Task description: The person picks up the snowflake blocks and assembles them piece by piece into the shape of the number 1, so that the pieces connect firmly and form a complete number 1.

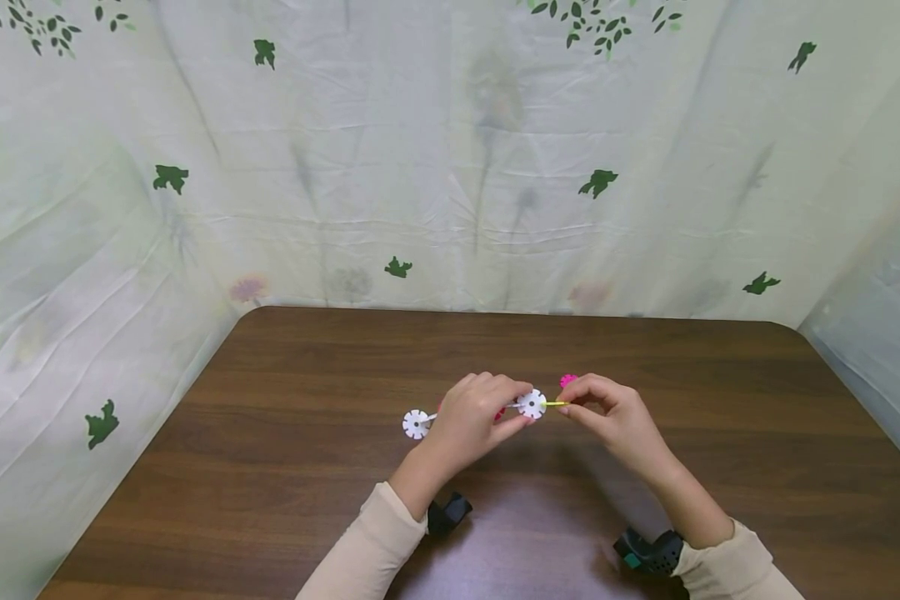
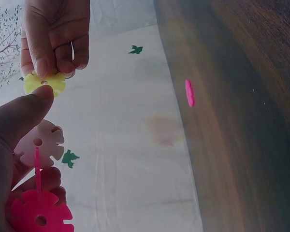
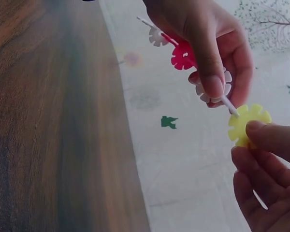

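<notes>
My left hand grips a chain of notched plastic discs, slotted into one another at right angles. A white disc sticks out past its left side, and a pink disc sits mid-chain, partly behind the hand in the head view. Thumb and fingers pinch near another white disc at the chain's right end. My right hand pinches a yellow disc between thumb and fingertips, right at the chain's end. In the head view the yellow disc appears edge-on. Both hands are above the table.
A loose pink disc lies on the brown wooden table, just beyond my right fingertips. Behind the table hangs a pale cloth with green leaf and bird prints. Dark wrist cameras sit under both wrists.
</notes>
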Tool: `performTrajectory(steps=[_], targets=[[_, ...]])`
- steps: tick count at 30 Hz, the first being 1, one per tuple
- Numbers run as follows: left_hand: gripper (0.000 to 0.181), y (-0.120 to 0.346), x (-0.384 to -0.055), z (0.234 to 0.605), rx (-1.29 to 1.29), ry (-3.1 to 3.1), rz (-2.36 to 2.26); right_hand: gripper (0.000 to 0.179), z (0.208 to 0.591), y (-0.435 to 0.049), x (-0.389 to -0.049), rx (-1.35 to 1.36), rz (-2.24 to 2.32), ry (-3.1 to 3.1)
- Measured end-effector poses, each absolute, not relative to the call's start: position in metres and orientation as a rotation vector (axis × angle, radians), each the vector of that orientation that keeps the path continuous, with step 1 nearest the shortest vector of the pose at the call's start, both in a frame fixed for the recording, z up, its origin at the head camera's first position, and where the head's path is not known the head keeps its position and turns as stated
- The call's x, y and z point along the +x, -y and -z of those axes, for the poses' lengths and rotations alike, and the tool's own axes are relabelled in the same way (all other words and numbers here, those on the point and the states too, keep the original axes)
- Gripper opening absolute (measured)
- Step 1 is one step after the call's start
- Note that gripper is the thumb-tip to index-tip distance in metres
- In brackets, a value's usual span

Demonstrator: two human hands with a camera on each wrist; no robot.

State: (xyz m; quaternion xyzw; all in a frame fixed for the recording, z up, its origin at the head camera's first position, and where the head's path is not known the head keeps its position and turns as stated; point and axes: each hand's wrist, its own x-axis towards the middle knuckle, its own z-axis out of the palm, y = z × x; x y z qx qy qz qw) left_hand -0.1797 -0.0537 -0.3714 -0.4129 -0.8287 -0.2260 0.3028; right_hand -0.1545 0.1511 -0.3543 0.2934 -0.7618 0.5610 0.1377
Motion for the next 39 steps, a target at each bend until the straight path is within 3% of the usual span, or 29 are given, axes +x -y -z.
performTrajectory(steps=[11,26,39], targets=[[0.029,0.052,-0.179,0.371,-1.106,2.175,0.650,0.019,0.357,-0.152,-0.156,0.912,-1.636,2.137],[0.031,0.055,-0.181,0.370,-1.103,2.197,0.696,0.014,0.354,-0.150,-0.153,0.760,-1.767,2.219],[0.033,0.054,-0.180,0.368,-1.105,2.184,0.711,0.016,0.376,-0.155,-0.164,0.651,-1.992,2.206]])
